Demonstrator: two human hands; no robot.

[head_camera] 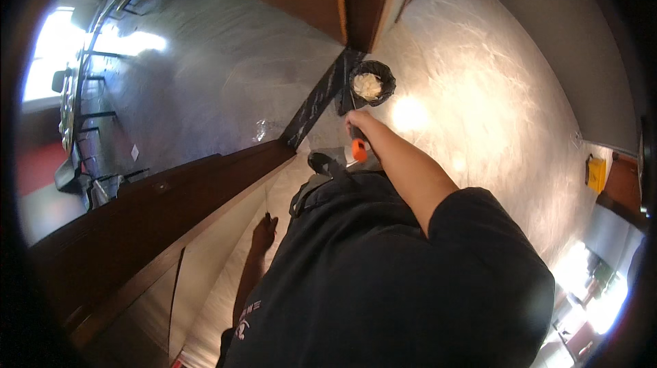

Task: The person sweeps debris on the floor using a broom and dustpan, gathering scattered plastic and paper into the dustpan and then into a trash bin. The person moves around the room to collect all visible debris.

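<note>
Ahead of my feet, my right hand (358, 119) grips a tool by its black handle with an orange end (359, 151). A thin blade or shaft seems to run from it toward the bin; its exact kind cannot be told. Just beyond stands a round bin lined with a black plastic bag (388, 74), holding a pale, crumpled or lumpy mass (368, 86). My left hand (264, 233) hangs low at my left side, beside the door-frame wall. Its fingers close on a small dark handle (267, 215) with a thin shaft, blurred and partly hidden.
A dark wooden door frame (169, 198) runs close along my left. Another brown wooden post (362, 3) rises ahead, and a black marbled threshold strip (318, 96) joins them. Chairs and a table (77, 96) stand far left. A yellow object (596, 175) is at right.
</note>
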